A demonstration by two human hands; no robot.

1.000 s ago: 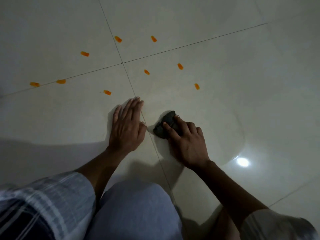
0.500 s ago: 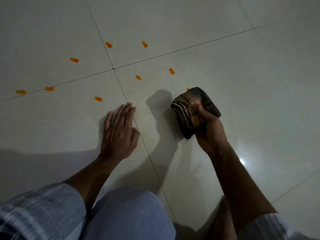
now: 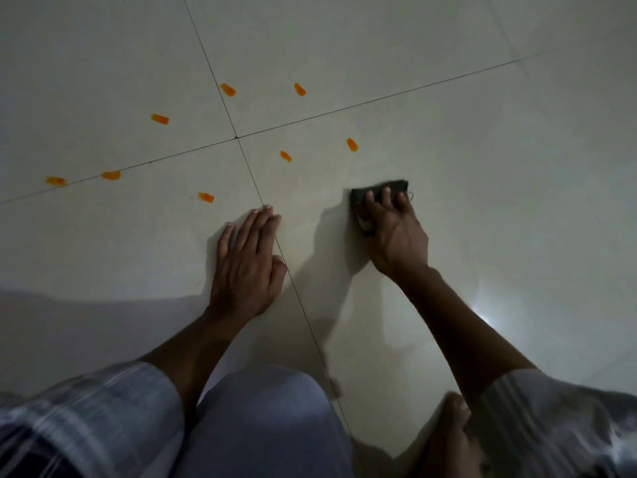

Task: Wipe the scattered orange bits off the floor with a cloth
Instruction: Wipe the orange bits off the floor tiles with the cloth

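While the left hand point(image 3: 246, 267) lies flat on the pale tiled floor point(image 3: 482, 132), fingers straight and pressed close together with the thumb slightly apart, the right hand point(image 3: 396, 236) presses a dark folded cloth point(image 3: 379, 189) down onto the tile just right of the grout cross point(image 3: 236, 137) and nearer the person, its fingers curled over the cloth's far edge and slightly spread. Seven orange bits point(image 3: 285, 156) lie around that cross: two beyond it, one to its upper left, two far left along the grout line, one just left of the left hand's fingertips, and two right of the cross, beyond the cloth and apart from it.
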